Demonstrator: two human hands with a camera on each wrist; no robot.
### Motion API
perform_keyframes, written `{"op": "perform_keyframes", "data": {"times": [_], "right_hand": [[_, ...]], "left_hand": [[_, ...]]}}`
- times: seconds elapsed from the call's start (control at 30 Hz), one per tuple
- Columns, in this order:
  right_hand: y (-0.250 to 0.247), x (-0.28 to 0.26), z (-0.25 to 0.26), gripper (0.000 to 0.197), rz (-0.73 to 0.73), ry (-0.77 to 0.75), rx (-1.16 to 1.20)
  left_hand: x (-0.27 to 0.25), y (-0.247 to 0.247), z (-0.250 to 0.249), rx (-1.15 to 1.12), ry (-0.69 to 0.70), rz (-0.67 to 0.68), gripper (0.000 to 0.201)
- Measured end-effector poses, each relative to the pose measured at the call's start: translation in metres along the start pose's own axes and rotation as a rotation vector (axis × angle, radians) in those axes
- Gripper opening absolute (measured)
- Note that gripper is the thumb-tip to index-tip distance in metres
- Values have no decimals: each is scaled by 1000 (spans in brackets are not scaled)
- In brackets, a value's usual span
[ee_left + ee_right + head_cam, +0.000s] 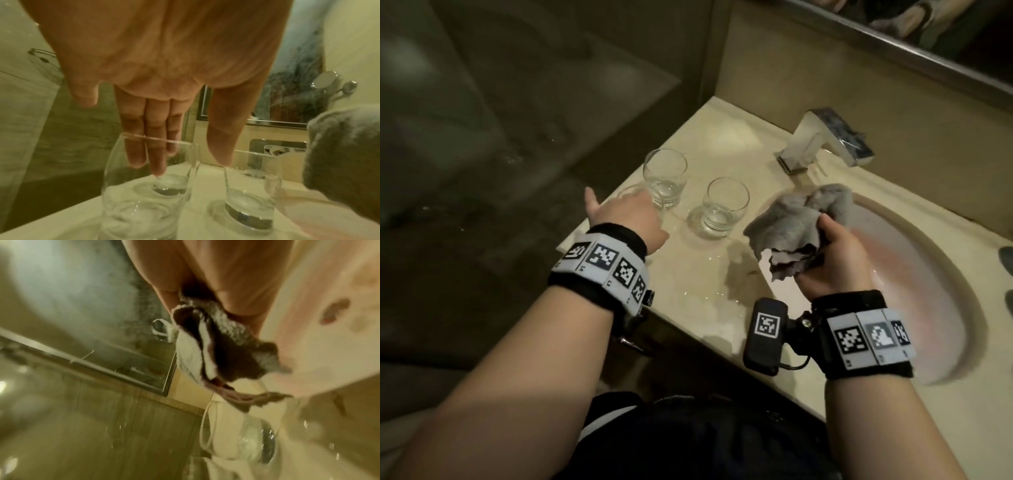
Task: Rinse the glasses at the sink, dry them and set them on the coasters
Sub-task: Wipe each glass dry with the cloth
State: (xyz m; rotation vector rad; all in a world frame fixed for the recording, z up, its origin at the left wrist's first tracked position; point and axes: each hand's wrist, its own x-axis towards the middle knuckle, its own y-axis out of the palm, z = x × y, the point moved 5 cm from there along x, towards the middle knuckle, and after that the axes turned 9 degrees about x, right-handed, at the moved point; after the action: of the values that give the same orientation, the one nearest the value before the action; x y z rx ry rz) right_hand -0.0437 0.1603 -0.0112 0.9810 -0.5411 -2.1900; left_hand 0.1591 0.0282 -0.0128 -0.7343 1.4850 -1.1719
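Note:
Three clear tumblers stand upright on the beige counter (709, 287), left of the sink. My left hand (631, 214) hovers over the nearest tumbler (139, 203), fingers (154, 146) straight and reaching down at its rim, gripping nothing. The far tumbler (665, 178) stands just behind it, and the third tumbler (722, 209) is to the right. My right hand (835, 255) grips a bunched grey cloth (791, 222) above the basin's left edge, close to the third tumbler (240, 443). The cloth (216, 353) hangs from the fingers.
An oval basin (935, 281) lies to the right, with a square chrome faucet (822, 140) behind it. The counter is wet around the tumblers. Its front and left edges drop off near my left wrist. A mirror (893, 37) runs along the back wall.

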Motion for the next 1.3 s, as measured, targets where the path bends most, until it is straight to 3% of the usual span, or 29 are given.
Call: {"op": "perform_keyframes", "data": {"times": [0.07,0.2,0.37,0.47,0.57,0.8,1.03,1.17,1.3], "right_hand": [[2,-5,1,41,51,36,81],[-3,-10,11,82,77,51,215],[-19,-14,21,44,14,30,207],[-30,-13,30,29,-15,8,208],[-44,-10,40,29,-26,-6,209],[-86,-5,72,30,-13,47,185],[-147,-13,128,34,33,42,121],[-184,-19,163,33,-12,-39,87],[-217,-21,187,35,-90,-98,85]], "left_hand": [[6,9,-5,64,36,63,35],[15,16,-8,53,30,55,23],[14,12,-5,6,28,48,19],[8,4,-3,-158,39,0,21],[-5,-5,-8,-375,66,-31,11],[-48,-20,-59,-556,210,13,7],[-78,-8,-167,-974,297,1,6],[-82,5,-224,-1350,199,3,14],[-87,17,-271,-1854,85,208,16]]}}
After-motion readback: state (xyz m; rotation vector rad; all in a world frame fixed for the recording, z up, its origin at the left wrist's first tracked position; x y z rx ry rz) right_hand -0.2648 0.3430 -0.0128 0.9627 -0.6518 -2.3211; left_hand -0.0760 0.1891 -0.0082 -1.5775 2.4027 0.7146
